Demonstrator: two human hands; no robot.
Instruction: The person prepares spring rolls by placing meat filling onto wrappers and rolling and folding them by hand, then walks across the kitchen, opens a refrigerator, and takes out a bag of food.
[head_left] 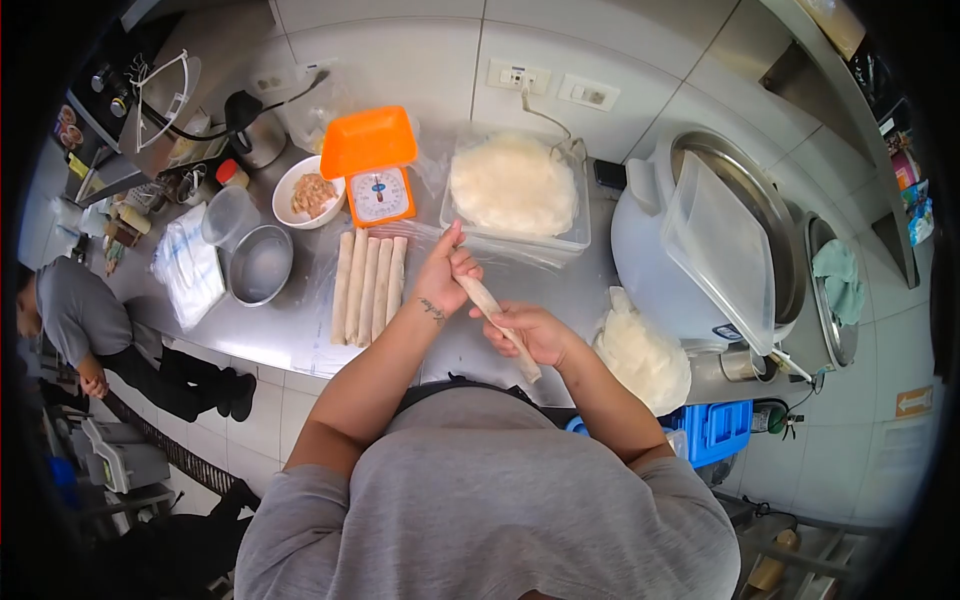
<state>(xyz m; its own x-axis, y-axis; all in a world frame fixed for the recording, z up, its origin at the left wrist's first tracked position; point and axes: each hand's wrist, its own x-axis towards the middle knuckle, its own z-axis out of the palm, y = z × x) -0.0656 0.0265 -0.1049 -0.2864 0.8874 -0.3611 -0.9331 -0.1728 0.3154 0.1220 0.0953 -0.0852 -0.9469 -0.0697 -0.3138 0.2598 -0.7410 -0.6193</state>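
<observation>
Tiled kitchen, steel worktop (265, 328). One pale roll (481, 297) is held above the worktop's near edge: upper end gripped by the left hand (447, 268), fingers closed; lower half loosely wrapped by the right hand (541, 336), fingers partly curled. Step in hand: apparently roll shaping/handling. Light, even two-hand support seems called for. Five finished-looking rolls (369, 290) are lined up left; orange scale (381, 196) is parked beyond.

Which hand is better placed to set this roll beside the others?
Probably the left hand: it holds the roll at its far end and is nearer the row of rolls; the right hand is farther.
</observation>
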